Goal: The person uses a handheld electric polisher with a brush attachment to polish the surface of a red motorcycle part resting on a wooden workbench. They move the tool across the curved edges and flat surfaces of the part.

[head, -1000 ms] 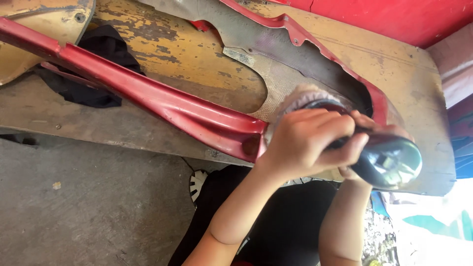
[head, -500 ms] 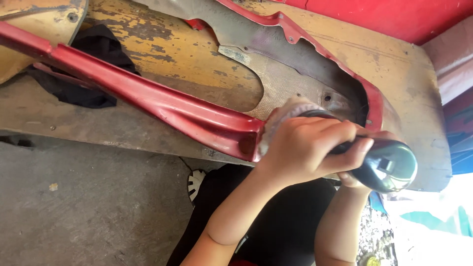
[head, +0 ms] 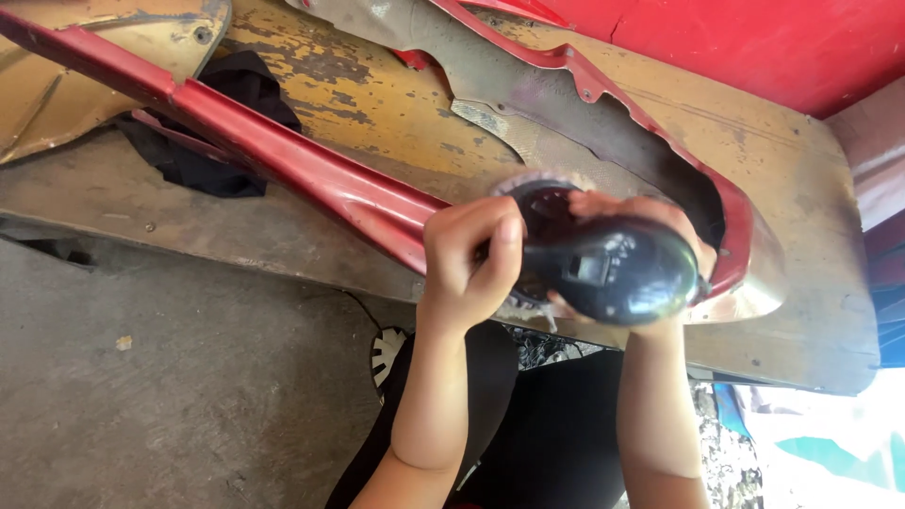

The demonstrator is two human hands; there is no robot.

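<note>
Now both hands grip the black power sander (head: 603, 269): left hand (head: 468, 259) wrapped round its front, right hand (head: 650, 221) clasped behind, over the red body panel (head: 311, 184) on the worn desk (head: 801, 188). Bare grey patches show; plenty of red paint remains.

Views: one, head-worn; no second view shares the scene.

Position: above and close behind the person's own forearms, which enter from the bottom edge.

Direction: steeply downward and forward, rolled, so the wooden board (head: 811, 188) runs slantwise across the frame.

Nearness: close; the left hand (head: 467, 259), the right hand (head: 650, 221) and the dark power tool (head: 613, 269) sit just right of frame centre.

Coverage: red body panel (head: 302, 170) crossing from upper left; concrete floor (head: 170, 396) at lower left; red wall (head: 754, 38) at top right; black cloth (head: 203, 165) at left.
</note>
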